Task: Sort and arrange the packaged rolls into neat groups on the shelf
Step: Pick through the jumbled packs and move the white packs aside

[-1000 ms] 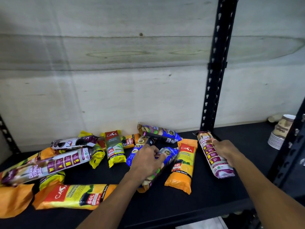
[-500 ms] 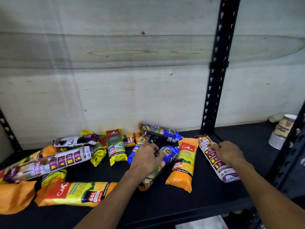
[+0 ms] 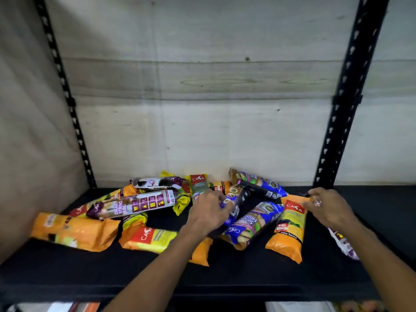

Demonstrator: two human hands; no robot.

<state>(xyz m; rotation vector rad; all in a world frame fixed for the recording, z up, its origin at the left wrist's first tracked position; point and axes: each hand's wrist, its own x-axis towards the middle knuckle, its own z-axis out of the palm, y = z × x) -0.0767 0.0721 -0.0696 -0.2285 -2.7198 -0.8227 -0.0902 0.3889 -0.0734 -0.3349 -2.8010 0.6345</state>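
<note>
Several packaged rolls lie jumbled on the black shelf (image 3: 225,275). My left hand (image 3: 208,210) rests on a blue-and-black roll (image 3: 236,206) in the middle of the pile, fingers curled around it. Beside it lies another blue roll (image 3: 254,221) and an orange Casa roll (image 3: 289,228). My right hand (image 3: 331,208) lies on top of a white-and-purple drawstring-bag roll (image 3: 344,244), whose lower end shows beneath my wrist. At the left lie another drawstring-bag roll (image 3: 135,204), a big orange roll (image 3: 74,231) and an orange-yellow Casa roll (image 3: 150,238).
Black slotted uprights stand at the back left (image 3: 67,104) and back right (image 3: 346,104). A pale wooden panel (image 3: 202,109) backs the shelf. Bare shelf surface lies in front of the pile and at the far right. Items on a lower level show under the front edge.
The view has swung left and tilted, so the paper cups at the right are out of frame. My right hand has slid toward the top end of the white-and-purple roll. My left hand stays on the blue-and-black roll.
</note>
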